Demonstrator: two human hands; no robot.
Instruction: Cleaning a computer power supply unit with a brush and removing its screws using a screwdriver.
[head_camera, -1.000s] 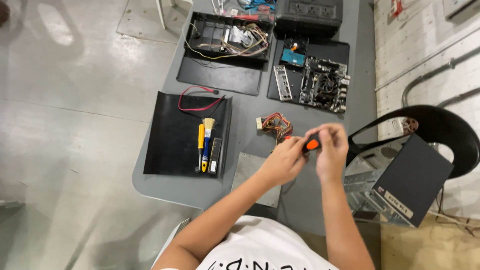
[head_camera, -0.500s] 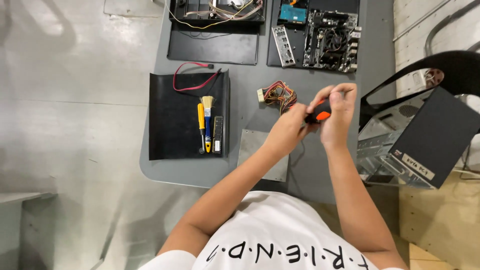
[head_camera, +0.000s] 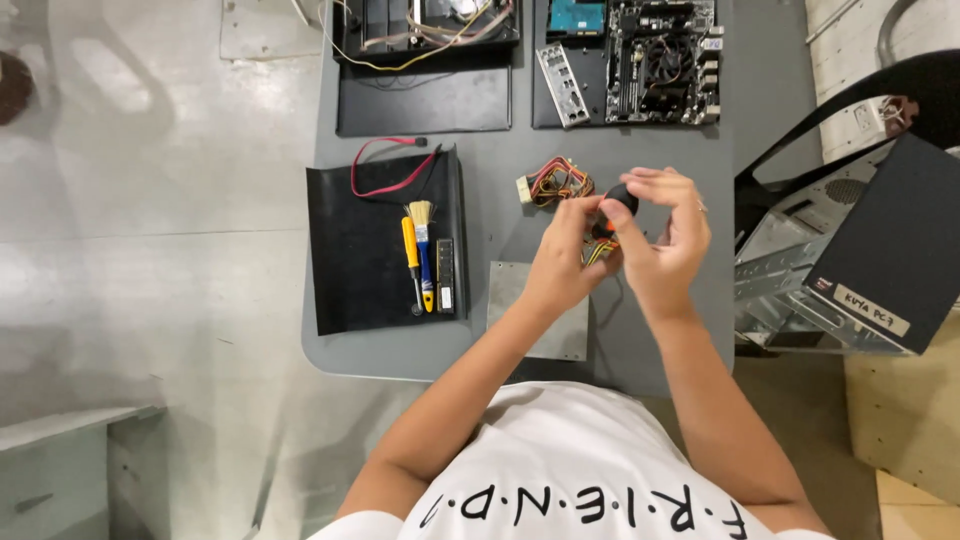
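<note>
Both hands are meeting above the right half of the grey worktop (head_camera: 480, 345), toward its near edge. The left hand (head_camera: 560, 265) is pinching the lower end of a small black-and-orange tool (head_camera: 612, 212), and the right hand (head_camera: 665, 240) is curling over its black cap, fingers closed around it. The tool is being held in the air, clear of the surface; its tip is hidden, so whether it carries a bit cannot be told.

Risk, as judged: the grip is fingertip-only on a short, rounded object, so a slip could be dropping it onto the bundle of coloured wires (head_camera: 556, 182) lying just beyond the hands, or onto the bare metal plate (head_camera: 520, 295) just beneath the left wrist. From there it could be rolling off the near edge. The motherboard (head_camera: 665, 60) at the far right corner is lying exposed, though well apart. The black mat (head_camera: 360, 260) at the left edge, carrying a yellow screwdriver (head_camera: 410, 255) and a brush (head_camera: 422, 240), is lying outside the working zone.
</note>
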